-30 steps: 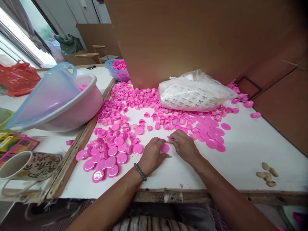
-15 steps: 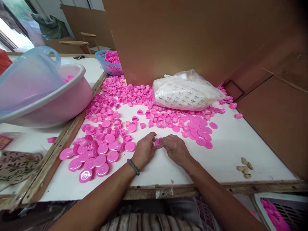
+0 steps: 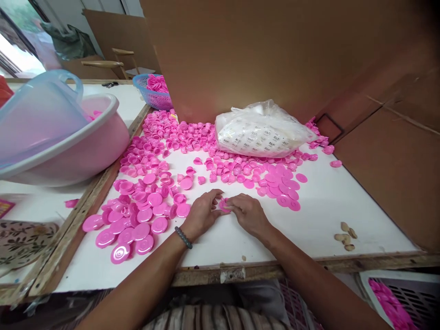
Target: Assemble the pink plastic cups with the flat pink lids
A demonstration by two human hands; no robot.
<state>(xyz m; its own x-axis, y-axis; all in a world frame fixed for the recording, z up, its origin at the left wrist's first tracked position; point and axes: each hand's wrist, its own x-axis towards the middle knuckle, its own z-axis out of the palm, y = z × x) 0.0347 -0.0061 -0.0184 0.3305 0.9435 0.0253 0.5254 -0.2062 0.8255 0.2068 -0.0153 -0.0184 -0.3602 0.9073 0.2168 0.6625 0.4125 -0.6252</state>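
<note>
Floral mug (image 3: 29, 243) far left, cut off by frame. Few peanuts (image 3: 343, 237) lying front right. Wooden-armed chair (image 3: 103, 63) back left.

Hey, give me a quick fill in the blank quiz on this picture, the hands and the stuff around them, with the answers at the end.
1. The wrist wearing the beaded bracelet is the ____ one.
2. The left hand and right hand meet at a small piece whose color is ____.
3. The big brown panel behind the plastic bag is made of ____.
4. The small tan pieces lie toward the person's ____ side.

Missing words: left; pink; cardboard; right.
</note>
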